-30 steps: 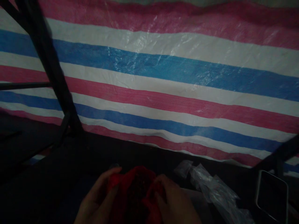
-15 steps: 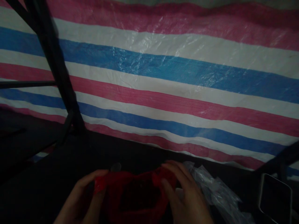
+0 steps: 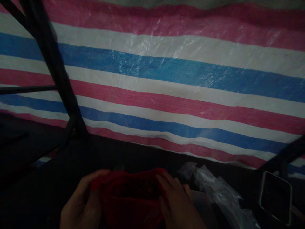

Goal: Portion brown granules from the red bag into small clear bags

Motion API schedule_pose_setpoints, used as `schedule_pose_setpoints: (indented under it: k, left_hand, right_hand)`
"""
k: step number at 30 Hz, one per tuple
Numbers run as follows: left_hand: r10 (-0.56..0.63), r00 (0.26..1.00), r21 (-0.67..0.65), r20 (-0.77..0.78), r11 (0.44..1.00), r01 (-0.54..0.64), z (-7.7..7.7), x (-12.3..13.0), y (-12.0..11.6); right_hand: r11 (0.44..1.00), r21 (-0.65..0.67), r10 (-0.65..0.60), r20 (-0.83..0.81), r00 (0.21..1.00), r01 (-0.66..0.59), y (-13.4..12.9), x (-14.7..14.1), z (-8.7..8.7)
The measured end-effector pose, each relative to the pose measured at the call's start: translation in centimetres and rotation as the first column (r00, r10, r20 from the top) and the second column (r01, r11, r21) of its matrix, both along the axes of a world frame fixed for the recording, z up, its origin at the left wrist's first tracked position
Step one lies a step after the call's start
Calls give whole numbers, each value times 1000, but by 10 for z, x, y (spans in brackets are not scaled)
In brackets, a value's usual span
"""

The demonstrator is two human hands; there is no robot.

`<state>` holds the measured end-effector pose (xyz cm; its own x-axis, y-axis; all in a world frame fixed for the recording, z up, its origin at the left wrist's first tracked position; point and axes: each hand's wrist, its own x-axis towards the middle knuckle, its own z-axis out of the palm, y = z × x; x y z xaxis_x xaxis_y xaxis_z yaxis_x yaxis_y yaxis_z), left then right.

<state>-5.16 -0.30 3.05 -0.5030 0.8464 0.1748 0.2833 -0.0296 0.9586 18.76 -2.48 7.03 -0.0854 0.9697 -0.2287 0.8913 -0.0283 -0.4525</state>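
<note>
A red bag (image 3: 133,210) is at the bottom centre of the head view, its mouth spread open toward the camera. Small dark bits show dimly inside it. My left hand (image 3: 83,200) grips the bag's left rim between thumb and fingers. On the opposite side, my right hand (image 3: 176,200) is closed on the right rim, its fingers over the edge and its thumb lower down. The view is dark, so the contents cannot be made out clearly.
Crumpled clear plastic (image 3: 221,194) lies right of my right hand, and a phone-like device (image 3: 275,197) is at the far right. A small clear round item (image 3: 119,167) sits behind the bag. Dark metal bars (image 3: 54,66) stand before a striped sheet (image 3: 166,98).
My right hand has shifted slightly left and turned over the rim. The bag's mouth has narrowed from front to back, and a greyish flat surface now shows beside my right hand.
</note>
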Motion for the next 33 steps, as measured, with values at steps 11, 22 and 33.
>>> schedule_pose_setpoints:
  k: [11,22,33]
  left_hand:
    - [-176,720,-29,-672,977,212,-42,-14,-17]
    - [106,389,241,-915,917,317,22,29,-56]
    - [-75,679,502,-730,615,608,-64,106,-53]
  right_hand:
    - [913,402,53,-298,953,75,-13,10,-31]
    - [788,311,-445,-310,840,532,-61,111,-34]
    - [818,148,-487,-337,806,556,-84,137,-51]
